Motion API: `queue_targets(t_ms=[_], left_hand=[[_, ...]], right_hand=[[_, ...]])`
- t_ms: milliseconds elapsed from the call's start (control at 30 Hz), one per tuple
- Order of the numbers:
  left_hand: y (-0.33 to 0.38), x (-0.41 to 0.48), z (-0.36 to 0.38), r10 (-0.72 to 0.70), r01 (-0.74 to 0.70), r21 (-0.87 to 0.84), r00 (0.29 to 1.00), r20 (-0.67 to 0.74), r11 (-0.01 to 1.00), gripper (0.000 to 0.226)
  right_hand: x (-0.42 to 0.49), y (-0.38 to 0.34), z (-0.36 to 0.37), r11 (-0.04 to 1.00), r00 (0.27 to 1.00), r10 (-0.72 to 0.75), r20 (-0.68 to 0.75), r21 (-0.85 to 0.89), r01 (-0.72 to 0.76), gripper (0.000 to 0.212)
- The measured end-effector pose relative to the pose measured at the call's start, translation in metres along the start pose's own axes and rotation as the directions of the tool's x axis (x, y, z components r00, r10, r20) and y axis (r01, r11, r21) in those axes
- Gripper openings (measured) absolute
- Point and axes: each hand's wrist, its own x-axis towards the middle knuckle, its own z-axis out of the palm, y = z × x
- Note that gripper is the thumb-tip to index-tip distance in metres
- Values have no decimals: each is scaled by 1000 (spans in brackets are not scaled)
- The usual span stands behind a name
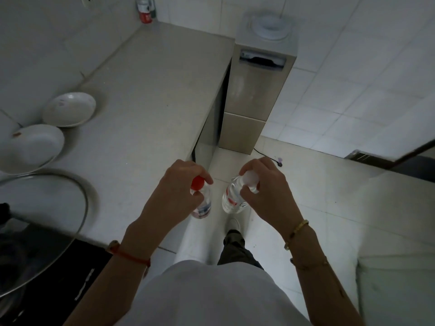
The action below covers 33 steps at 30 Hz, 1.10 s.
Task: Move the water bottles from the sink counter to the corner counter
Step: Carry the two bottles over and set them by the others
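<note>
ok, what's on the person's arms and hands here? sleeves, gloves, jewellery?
Both forearms are bare, with no gloves and no sleeves in view. The left hand has a thin red cord bracelet at the wrist. The right hand has a gold bangle at the wrist and a finer gold chain further up the forearm. No rings are visible.

The left hand (174, 191) grips a red-capped bottle (202, 201) by its neck, at the counter (150, 95) edge. The right hand (266, 191) grips a white-capped bottle (231, 196) the same way, over the floor (317, 196). Two bowls (69, 109) and a glass lid (42, 222) sit on the counter's left; a water dispenser (256, 90) stands at its end.
</note>
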Motion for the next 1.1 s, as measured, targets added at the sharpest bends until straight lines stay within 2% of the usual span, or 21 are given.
queue_targets(t_ms=[200, 633, 933, 1100], left_hand=[[8, 83, 16, 11, -10, 23, 999, -42, 1000, 34], [35, 244, 29, -108, 113, 36, 986, -125, 993, 33], [15, 333, 23, -177, 183, 43, 977, -116, 982, 46], [-9, 388, 18, -164, 171, 45, 978, -131, 984, 46]], right_hand=[[75, 42, -22, 999, 999, -29, 36, -26, 30, 29], [250, 110, -66, 979, 974, -202, 103, -5, 203, 28], [360, 129, -60, 970, 959, -241, 148, 19, 241, 28], [425, 132, -47, 963, 952, -269, 148, 38, 266, 27]])
